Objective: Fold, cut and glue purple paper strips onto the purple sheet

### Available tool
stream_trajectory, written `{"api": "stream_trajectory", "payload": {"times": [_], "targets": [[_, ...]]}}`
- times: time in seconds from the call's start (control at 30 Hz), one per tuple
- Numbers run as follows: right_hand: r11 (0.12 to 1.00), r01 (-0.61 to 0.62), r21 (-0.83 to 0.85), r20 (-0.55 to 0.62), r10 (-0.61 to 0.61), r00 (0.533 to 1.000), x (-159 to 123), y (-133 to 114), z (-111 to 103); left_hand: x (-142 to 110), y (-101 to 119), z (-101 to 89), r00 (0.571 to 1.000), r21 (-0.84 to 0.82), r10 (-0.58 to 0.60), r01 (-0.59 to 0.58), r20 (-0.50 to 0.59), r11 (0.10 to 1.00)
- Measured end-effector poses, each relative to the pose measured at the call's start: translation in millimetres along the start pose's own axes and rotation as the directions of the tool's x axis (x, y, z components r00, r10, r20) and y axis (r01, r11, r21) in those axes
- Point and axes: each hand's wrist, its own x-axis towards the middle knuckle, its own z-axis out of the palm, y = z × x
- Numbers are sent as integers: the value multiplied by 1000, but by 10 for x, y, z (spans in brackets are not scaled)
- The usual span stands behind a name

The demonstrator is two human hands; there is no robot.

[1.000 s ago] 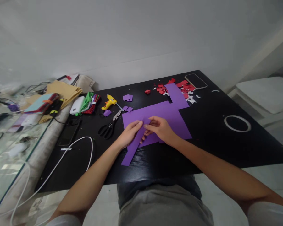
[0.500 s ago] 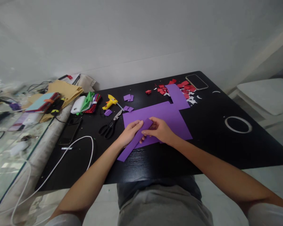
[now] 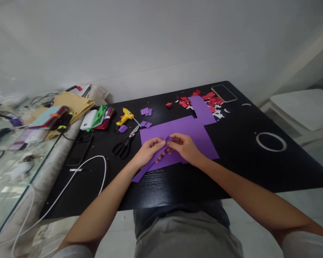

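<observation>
A long purple paper strip [image 3: 143, 172] slants from the lower left up between my hands, above the table. My left hand [image 3: 151, 150] pinches it along its upper part, thumb on top. At its upper end, my right hand [image 3: 183, 146] grips the strip between thumb and fingers, and the tip there looks bent over. Both thumbs nearly meet. Under my hands lies a large purple paper sheet [image 3: 201, 143]. Left of the sheet are black-handled scissors [image 3: 125, 145], a yellow glue gun [image 3: 125, 116] and several small purple paper pieces [image 3: 146, 111].
A narrower purple piece [image 3: 201, 108] lies over red and white scraps [image 3: 212, 96] at the back right, beside a phone [image 3: 224, 93]. A tape ring [image 3: 271, 142] is at the right. A white cable [image 3: 105, 168] loops across the left; a felt bundle [image 3: 104, 117] lies behind it.
My right hand has shifted slightly left and up to the strip's upper end, closer to my left thumb. The strip has turned narrower to view, with its end now bent.
</observation>
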Motion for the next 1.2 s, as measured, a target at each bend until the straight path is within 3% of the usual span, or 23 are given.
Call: {"api": "stream_trajectory", "payload": {"times": [0.27, 0.47, 0.6, 0.77, 0.93, 1.2], "targets": [[999, -22, 33, -20, 23, 1000, 11, 10, -6, -9, 3, -53, 1000, 202, 11, -12, 2, 979], [995, -62, 80, 32, 60, 998, -14, -64, -5, -63, 29, -57, 997, 351, 59, -38, -47, 935], [997, -37, 62, -25, 38, 999, -15, -63, 7, -88, 46, -38, 993, 412, 90, -50, -79, 910], [1000, -12, 19, -80, 13, 997, -13, -34, -3, -94, 47, -41, 994, 422, 81, -43, -74, 906], [999, 32, -17, -68, -33, 997, -17, -29, -15, -87, 63, -20, 992, 276, 125, -112, -30, 955], [998, 56, -26, -85, -58, 995, -27, -45, -3, -105, 84, 41, 975, 264, 182, -144, -126, 954]]}}
